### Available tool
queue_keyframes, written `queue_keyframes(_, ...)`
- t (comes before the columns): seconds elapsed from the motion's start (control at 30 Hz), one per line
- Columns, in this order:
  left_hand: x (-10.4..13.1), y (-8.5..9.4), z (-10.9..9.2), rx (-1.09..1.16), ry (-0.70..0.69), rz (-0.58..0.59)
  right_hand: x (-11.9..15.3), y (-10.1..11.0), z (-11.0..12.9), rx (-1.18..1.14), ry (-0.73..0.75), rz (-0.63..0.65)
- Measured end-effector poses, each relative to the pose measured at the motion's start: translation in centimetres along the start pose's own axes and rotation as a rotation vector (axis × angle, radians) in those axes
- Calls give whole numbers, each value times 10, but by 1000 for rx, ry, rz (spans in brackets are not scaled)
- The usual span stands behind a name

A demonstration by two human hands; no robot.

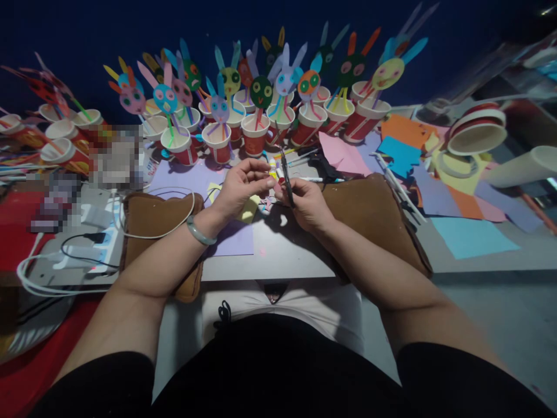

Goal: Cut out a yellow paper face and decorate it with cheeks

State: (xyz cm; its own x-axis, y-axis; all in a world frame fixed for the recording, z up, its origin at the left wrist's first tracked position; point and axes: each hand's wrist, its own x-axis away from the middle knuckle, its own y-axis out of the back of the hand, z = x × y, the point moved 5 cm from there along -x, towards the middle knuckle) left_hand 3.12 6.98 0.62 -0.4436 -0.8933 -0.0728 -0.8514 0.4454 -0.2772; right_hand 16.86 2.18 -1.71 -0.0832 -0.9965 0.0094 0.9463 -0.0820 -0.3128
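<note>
My right hand (308, 204) is closed around a pair of dark scissors (285, 174), its blades pointing up and away from me. Close beside it, my left hand (249, 184) pinches a small pink piece of paper (277, 188) at the scissors; its exact shape is partly hidden by my fingers. Below the hands, little paper scraps (266, 203) lie on the white table (270, 244). A purple sheet (235, 239) is under my left forearm. Just beyond my fingers are a small tube with a yellow label (272, 168) and several pens.
Several red paper cups (255, 136) holding straws with colourful rabbit faces line the back. Brown cushions (369, 217) lie under both forearms. Coloured paper (472, 237) and stacked cups (476, 132) are at right. A white power strip (108, 247) with cables and a phone (56, 200) are at left.
</note>
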Motion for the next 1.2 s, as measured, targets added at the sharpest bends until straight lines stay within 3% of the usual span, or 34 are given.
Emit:
queue_keyframes(0.23, 2, -6, 2, -9, 46, 123, 0, 2, 2, 19, 27, -22)
queue_keyframes(1.2, 3, -3, 5, -32, 19, -18, 0, 2, -1, 54, 84, -37)
